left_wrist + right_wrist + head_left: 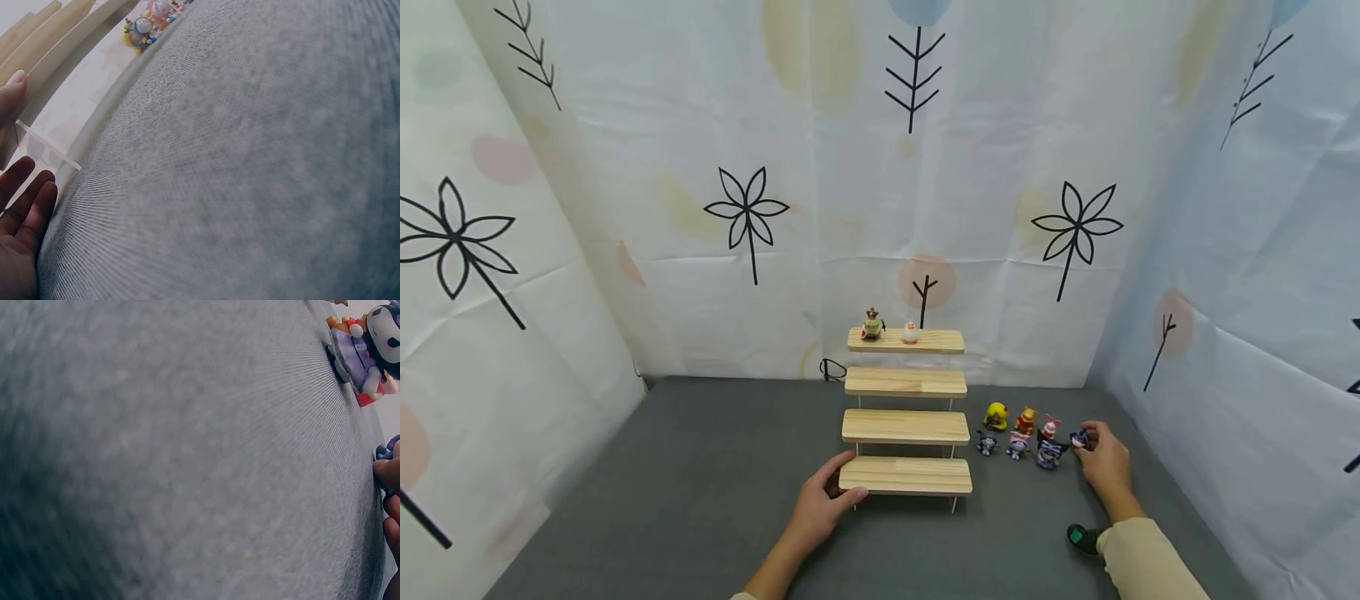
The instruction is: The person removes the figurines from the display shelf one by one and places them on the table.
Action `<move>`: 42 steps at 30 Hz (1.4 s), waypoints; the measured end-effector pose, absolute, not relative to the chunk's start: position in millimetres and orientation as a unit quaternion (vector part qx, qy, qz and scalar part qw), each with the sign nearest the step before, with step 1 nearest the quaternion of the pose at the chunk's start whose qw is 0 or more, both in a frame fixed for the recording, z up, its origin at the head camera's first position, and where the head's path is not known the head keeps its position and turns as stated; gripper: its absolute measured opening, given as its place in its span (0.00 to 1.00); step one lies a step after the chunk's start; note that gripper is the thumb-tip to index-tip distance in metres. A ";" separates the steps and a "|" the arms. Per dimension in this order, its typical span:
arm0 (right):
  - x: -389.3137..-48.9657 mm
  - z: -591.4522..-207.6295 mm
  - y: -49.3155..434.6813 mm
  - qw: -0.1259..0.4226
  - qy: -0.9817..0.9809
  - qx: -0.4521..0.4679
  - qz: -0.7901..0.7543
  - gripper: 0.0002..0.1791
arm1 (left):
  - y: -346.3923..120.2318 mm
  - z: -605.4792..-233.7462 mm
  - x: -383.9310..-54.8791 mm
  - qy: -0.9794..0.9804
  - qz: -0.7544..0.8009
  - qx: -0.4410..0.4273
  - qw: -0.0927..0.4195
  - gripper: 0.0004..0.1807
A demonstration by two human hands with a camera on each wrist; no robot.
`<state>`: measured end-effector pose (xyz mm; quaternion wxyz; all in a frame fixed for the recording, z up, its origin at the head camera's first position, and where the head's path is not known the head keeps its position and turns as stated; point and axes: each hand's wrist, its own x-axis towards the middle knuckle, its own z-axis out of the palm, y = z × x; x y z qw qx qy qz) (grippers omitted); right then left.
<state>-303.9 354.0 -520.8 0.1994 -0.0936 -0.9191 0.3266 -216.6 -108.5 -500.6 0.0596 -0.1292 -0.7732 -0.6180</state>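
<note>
A tiered wooden display stand (906, 475) stands mid-table, its planks held by clear supports. My left hand (820, 502) grips the left end of its lowest plank, thumb at the front edge. In the left wrist view the thumb (11, 97) lies on one side of the plank and the fingers (37, 206) on the other. To the right, my right hand (1107, 462) pinches a small blue-purple figurine (1079, 438) at the tabletop, partly hidden by the fingers. Beside it stands a dark purple figurine (1049, 454) with black ears, larger in the right wrist view (362, 353).
Several figurines stand right of the stand, among them a yellow one (996, 416), a bear in red (1026, 419) and a pink one (1018, 446). A crowned figurine (872, 325) and a white one (910, 332) occupy the top plank. Printed cloth (850, 183) walls the grey table.
</note>
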 end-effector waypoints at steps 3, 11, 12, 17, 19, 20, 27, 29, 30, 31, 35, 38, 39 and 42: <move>-302.4 -519.6 354.5 0.189 -0.921 -0.095 0.326 0.24 | -108.7 -501.3 -217.1 -0.772 -0.619 -0.132 0.059 0.33; -294.5 -519.3 359.1 0.187 -0.923 -0.086 0.326 0.30 | -109.9 -527.3 -231.7 -0.773 -0.619 -0.126 0.069 0.34; -293.1 -519.9 359.6 0.188 -0.922 -0.085 0.327 0.30 | -110.5 -529.3 -232.9 -0.772 -0.620 -0.125 0.069 0.34; -285.7 -521.6 361.6 0.199 -0.918 -0.077 0.335 0.30 | -112.0 -533.7 -236.1 -0.764 -0.629 -0.128 0.069 0.35; -282.8 -521.8 362.6 0.205 -0.916 -0.074 0.336 0.30 | -112.0 -534.0 -236.4 -0.762 -0.630 -0.130 0.069 0.35; -281.5 -521.8 363.0 0.206 -0.916 -0.073 0.336 0.30 | -112.1 -534.1 -236.6 -0.761 -0.631 -0.131 0.069 0.35; -270.2 -517.8 360.6 0.224 -0.912 -0.072 0.336 0.28 | -109.6 -525.2 -230.1 -0.770 -0.620 -0.129 0.073 0.33; -266.6 -515.6 358.8 0.233 -0.909 -0.075 0.338 0.26 | -108.9 -517.5 -225.6 -0.768 -0.622 -0.133 0.074 0.33; -264.8 -514.4 357.9 0.240 -0.907 -0.076 0.338 0.25 | -108.7 -513.5 -223.3 -0.767 -0.624 -0.134 0.072 0.33; -262.8 -513.2 357.2 0.247 -0.905 -0.078 0.337 0.25 | -108.5 -509.7 -221.1 -0.765 -0.626 -0.135 0.069 0.33; -255.4 -508.3 354.4 0.272 -0.900 -0.084 0.330 0.22 | -107.5 -503.2 -216.9 -0.768 -0.624 -0.129 0.060 0.33; -251.0 -502.7 351.0 0.281 -0.898 -0.083 0.329 0.21 | -107.5 -502.3 -216.4 -0.768 -0.624 -0.130 0.062 0.33; -250.0 -500.4 349.6 0.287 -0.894 -0.083 0.334 0.20 | -107.5 -502.4 -216.4 -0.768 -0.625 -0.129 0.062 0.33; -246.0 -492.5 345.3 0.305 -0.882 -0.088 0.349 0.19 | -107.8 -502.9 -217.0 -0.764 -0.628 -0.132 0.066 0.33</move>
